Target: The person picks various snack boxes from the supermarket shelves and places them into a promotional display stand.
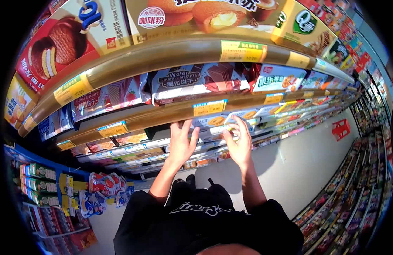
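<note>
My left hand (182, 142) reaches up to a lower shelf, its fingertips near the front edge and its thumb held apart, with nothing seen in it. To its right, my right hand (240, 142) is raised in front of white biscuit packs (215, 120), fingers bent and thumb spread away from them. Whether its fingertips touch a pack I cannot tell. Above both hands runs a brown shelf edge with a yellow and blue price tag (210, 108). On that shelf lies a grey and pink wafer biscuit pack (196, 83), beside a light blue snack pack (278, 78).
Large snack boxes, one a red chocolate pie box (60, 38), fill the top shelf, whose curved rail (154, 53) juts out. Bagged goods (104, 183) hang at lower left. A red basket (341, 129) stands on the aisle floor, with another shelf row (353, 187) at right.
</note>
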### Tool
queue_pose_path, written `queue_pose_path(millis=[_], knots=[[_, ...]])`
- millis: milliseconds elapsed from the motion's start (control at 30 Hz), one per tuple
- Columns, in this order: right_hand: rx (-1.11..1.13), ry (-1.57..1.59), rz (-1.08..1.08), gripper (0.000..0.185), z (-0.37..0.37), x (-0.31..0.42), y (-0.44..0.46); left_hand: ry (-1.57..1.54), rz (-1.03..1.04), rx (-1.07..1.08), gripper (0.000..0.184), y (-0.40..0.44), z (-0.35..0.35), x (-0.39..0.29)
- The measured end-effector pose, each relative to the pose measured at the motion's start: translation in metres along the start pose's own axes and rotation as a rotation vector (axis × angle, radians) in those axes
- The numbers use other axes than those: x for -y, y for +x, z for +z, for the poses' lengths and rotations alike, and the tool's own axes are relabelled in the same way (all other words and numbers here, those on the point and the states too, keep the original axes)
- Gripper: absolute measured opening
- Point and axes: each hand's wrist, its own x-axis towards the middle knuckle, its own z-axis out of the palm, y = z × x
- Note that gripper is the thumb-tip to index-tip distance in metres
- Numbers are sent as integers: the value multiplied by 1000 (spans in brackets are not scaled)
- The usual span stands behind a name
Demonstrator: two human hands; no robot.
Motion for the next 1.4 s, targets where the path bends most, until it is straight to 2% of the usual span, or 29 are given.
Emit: queue_pose_path(millis=[67,100,200,267,433,533,600,733,833,967,1067,1300,1400], knots=[[0,-14,-44,59,4,-7,13,44,-56,64,43,5,11,4],[1,-20,-65,59,5,-11,17,-22,-103,-13,41,3,17,3],[62,-9,-88,60,5,-20,30,-50,-171,-54,40,-1,26,2],[191,8,-134,62,2,-26,36,10,-206,-126,40,-1,32,-6],[352,264,-6,57,-4,-34,41,84,-250,-270,39,-16,51,1],[372,319,-84,56,-10,-41,39,183,-209,-392,41,-31,62,-5],[385,398,-145,51,-14,-53,31,105,-207,-448,39,-51,69,-1],[415,529,-136,41,-14,-62,3,270,-118,-607,41,-73,61,-41],[456,615,-172,39,-10,-59,-24,299,-109,-704,44,-105,45,-71],[573,628,-206,39,6,-30,-62,336,-141,-899,62,-175,25,-87],[683,753,-177,40,41,-7,-104,405,-174,-1004,69,-236,-6,-102],[1098,1097,10,39,131,101,-238,915,-73,-978,66,-402,-122,-154],[1221,1110,162,37,166,147,-307,931,-43,-1006,73,-458,-163,-157]])
